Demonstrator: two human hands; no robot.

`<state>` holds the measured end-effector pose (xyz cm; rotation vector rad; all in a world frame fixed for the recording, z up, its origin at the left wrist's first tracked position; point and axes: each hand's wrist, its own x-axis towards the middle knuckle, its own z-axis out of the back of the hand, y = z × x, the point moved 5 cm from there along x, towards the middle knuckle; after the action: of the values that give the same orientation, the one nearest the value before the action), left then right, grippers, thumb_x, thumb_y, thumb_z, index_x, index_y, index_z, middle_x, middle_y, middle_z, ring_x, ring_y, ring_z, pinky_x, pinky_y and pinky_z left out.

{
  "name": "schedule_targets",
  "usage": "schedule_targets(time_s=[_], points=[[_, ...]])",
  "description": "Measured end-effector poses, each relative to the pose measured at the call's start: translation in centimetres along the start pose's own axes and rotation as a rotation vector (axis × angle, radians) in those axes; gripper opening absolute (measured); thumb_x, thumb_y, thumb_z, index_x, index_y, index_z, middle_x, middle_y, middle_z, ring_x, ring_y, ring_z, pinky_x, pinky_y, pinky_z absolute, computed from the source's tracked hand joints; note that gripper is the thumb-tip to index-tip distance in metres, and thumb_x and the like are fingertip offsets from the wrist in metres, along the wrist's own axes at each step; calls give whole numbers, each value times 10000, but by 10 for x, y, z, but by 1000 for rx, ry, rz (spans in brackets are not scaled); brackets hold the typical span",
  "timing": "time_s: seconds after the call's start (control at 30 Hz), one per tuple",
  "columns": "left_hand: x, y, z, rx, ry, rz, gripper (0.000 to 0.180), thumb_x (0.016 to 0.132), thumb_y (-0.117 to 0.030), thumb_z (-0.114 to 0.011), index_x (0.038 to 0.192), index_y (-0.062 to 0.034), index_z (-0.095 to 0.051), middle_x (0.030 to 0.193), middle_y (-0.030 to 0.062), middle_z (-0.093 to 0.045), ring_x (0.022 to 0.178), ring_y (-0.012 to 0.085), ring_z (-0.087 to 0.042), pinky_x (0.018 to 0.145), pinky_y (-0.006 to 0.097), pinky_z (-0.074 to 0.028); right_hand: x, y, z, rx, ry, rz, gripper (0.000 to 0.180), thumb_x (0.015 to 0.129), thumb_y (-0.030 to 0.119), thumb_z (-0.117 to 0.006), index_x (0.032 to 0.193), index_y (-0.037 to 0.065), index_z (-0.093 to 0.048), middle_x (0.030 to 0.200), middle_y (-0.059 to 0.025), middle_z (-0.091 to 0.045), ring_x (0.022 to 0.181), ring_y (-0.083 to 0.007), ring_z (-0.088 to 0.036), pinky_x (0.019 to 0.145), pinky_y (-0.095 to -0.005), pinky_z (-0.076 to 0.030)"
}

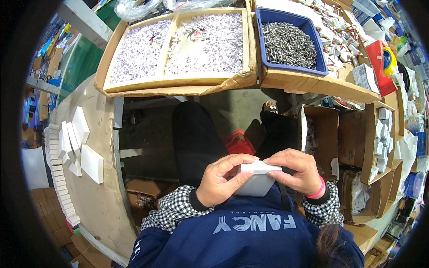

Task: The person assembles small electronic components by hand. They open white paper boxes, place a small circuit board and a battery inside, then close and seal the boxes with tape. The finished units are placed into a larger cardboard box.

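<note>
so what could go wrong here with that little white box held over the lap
Both the left hand and right hand pinch the small white box only at its top flap, over the lap, with no surface beneath; a slip could drop it to the floor. Hard thumb pressure might also crease the flap.

Both hands, the left hand (222, 177) and the right hand (295, 170), grip a small white box (258, 177) close to the chest, above a blue bin of metal screws (289, 42) and a cardboard tray of white bits (178, 47).

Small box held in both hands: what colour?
White small box, plain; head view shows it best.
</note>
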<state>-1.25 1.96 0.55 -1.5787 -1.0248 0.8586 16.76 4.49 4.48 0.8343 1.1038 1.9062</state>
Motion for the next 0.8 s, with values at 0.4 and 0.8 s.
schedule_targets(time_s=[0.4, 0.8], points=[[4, -18, -6, 247, -19, -170, 220, 951, -104, -493, 1123, -14, -597, 991, 116, -612, 907, 211, -597, 814, 295, -460, -8, 15, -4, -76, -95, 22, 199, 785, 15, -692, 983, 29, -709, 851, -109, -685, 712, -209, -671, 626, -283, -536], [-2, 8, -17, -148, 84, -89, 565, 906, -99, -586, 1383, -62, -286, 1192, 142, -519, 1100, 230, -536, 973, 319, -399, -10, 17, -7, -117, -112, 47, 199, 782, -20, -674, 978, 7, -696, 932, -132, -696, 825, -251, -697, 719, -307, -564]])
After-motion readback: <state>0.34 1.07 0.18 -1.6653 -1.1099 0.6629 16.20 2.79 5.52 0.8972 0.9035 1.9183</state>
